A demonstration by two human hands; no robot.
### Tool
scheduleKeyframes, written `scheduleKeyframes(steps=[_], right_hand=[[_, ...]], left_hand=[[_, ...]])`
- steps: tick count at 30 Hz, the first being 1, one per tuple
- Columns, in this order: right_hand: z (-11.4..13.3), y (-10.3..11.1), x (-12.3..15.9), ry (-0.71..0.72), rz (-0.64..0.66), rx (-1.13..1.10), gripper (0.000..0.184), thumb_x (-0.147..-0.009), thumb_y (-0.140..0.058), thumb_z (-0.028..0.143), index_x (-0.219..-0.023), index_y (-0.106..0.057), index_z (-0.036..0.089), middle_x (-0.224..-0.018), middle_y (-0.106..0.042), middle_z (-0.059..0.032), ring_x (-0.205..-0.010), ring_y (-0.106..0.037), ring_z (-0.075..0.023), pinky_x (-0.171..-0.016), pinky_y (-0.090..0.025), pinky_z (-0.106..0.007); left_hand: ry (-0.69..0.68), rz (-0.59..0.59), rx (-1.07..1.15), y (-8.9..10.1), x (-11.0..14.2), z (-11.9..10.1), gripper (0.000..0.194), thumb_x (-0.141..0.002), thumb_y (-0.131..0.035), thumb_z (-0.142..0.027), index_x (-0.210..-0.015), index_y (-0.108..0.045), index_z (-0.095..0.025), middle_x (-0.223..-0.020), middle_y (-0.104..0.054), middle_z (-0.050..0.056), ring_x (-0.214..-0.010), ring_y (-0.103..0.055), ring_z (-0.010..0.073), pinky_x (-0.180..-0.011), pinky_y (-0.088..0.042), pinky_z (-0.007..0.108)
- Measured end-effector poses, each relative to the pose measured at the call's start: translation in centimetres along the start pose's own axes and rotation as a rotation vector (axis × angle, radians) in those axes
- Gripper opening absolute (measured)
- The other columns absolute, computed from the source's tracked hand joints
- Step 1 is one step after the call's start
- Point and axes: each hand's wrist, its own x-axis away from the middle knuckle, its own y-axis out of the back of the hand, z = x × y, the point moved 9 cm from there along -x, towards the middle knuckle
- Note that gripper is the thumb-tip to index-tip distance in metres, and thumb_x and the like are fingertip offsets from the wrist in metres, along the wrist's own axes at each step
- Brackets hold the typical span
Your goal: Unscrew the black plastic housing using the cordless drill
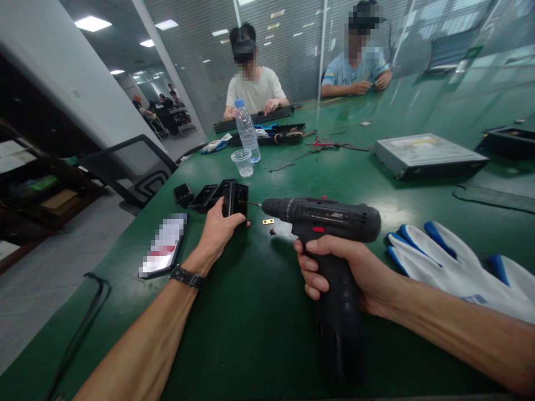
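In my right hand (pixel 330 262) is a black cordless drill (pixel 334 214), its fingers wrapped round the grip. The drill points left, and its thin bit (pixel 251 204) reaches into the open side of a black plastic housing (pixel 240 197). My left hand (pixel 223 223) grips that housing, thumb along its lower edge; part of it is hidden behind the fingers. Whether the bit touches a screw inside cannot be made out. A small brass-coloured plate (pixel 268 221) with two holes lies below the bit, beside a little dark metal piece (pixel 273 231).
Left of the housing are more black plastic parts (pixel 183 194) and a phone (pixel 165 245). Behind stand a clear cup (pixel 242 162) and a water bottle (pixel 247 133). White-blue gloves (pixel 460 267) and a metal-topped box (pixel 428 153) lie right. Two people sit across the green table (pixel 259 334).
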Motion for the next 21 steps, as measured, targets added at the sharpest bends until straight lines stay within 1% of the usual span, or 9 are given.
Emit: scheduleKeyframes(steps=[9,21], right_hand=[[-0.05,0.07,0.0,0.002,-0.009,-0.001,0.011,-0.088,-0.066,0.021,-0.092,-0.07,0.012,-0.068,-0.057,0.0014,-0.051,-0.053,-0.0099,-0.057,-0.054,-0.028],[0.33,-0.38,0.01,0.028,0.006,0.027,0.015,-0.087,-0.065,0.021,-0.093,-0.073,0.011,-0.067,-0.056,0.0016,-0.05,-0.052,-0.0101,-0.057,-0.053,-0.029]], left_hand=[[0.003,-0.024,-0.007,0.01,0.14,-0.31,0.044,-0.065,-0.075,-0.017,-0.108,-0.065,-0.014,-0.088,-0.064,0.001,-0.073,-0.066,0.0155,-0.066,-0.062,0.029],[0.0,-0.006,0.007,-0.02,-0.02,-0.11,0.05,-0.065,-0.076,-0.017,-0.113,-0.065,-0.014,-0.092,-0.066,0.003,-0.076,-0.067,0.0167,-0.068,-0.063,0.03]])
